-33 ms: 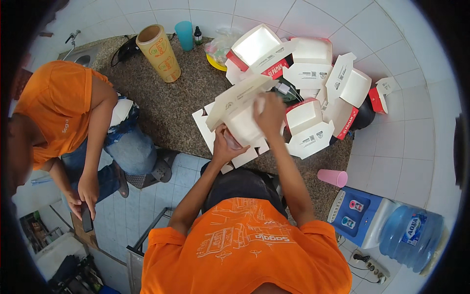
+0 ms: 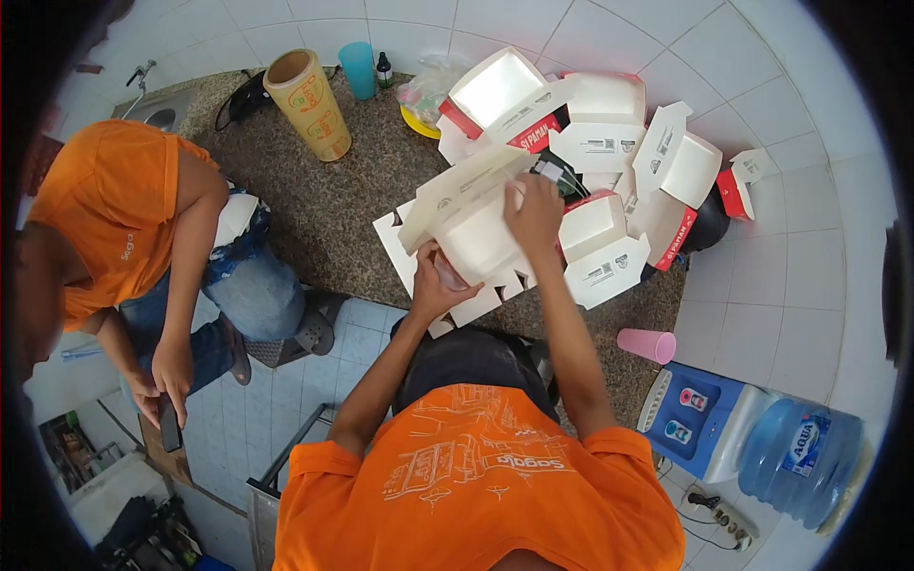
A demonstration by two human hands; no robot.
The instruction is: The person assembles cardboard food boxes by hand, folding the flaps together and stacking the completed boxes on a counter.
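Note:
A white paper food box (image 2: 476,246) with its lid flap raised is between my hands at the counter's front edge. My left hand (image 2: 440,285) is closed on its near left corner, thumb along the near wall. My right hand (image 2: 535,217) is curled over the right side wall, fingertips at the far right corner and partly hidden. Flat unfolded box card (image 2: 484,306) with notched edges lies beneath. To the right and behind are several folded boxes standing open, among them a red-and-white one (image 2: 592,228) close to my right hand.
Along the back of the counter (image 2: 314,224) stand a large yellow film roll (image 2: 309,105), a teal cup (image 2: 358,71) and a small dark bottle (image 2: 384,70). A pink cup (image 2: 647,344) lies at right, near a blue water dispenser (image 2: 690,419). Another person (image 2: 124,219) sits at left holding a phone.
My right hand, blurred before, now shows sharply and has shifted slightly to the right along the box wall. My left hand has kept its hold.

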